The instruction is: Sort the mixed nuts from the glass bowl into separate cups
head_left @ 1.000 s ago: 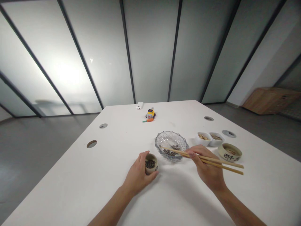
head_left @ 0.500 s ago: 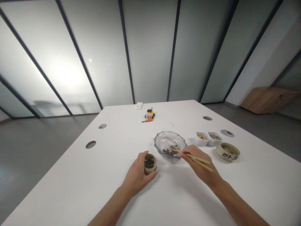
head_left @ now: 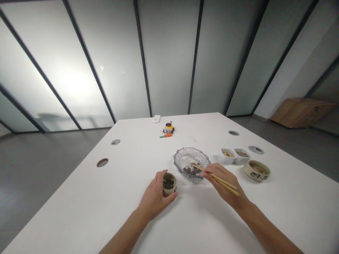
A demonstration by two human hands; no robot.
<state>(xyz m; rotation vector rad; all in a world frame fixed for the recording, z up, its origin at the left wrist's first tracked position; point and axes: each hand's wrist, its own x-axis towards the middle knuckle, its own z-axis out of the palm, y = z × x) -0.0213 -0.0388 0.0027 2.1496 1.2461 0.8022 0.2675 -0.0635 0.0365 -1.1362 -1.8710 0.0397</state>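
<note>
My left hand [head_left: 155,195] is wrapped round a small beige cup [head_left: 169,193] that stands on the table. Dark beans [head_left: 168,184] lie inside the cup. A pair of wooden chopsticks [head_left: 222,181] is gripped in my right hand [head_left: 221,183]. Their tips reach into a clear glass bowl [head_left: 182,155] with a scalloped rim, over a heap of dark beans [head_left: 190,171]. Whether a bean is pinched between the tips is too small to tell.
Right of the glass bowl are two white dishes [head_left: 226,159] with pale pieces in them and a beige bowl [head_left: 256,173] with dark lettering. Farther back lie a yellow toy car [head_left: 168,128], a toy carrot [head_left: 167,135] and a white box [head_left: 156,119]. Round holes [head_left: 102,162] pierce the white table.
The chopsticks have drawn closer together, and their tips have shifted slightly left inside the glass bowl. My left hand and the cup stay in place.
</note>
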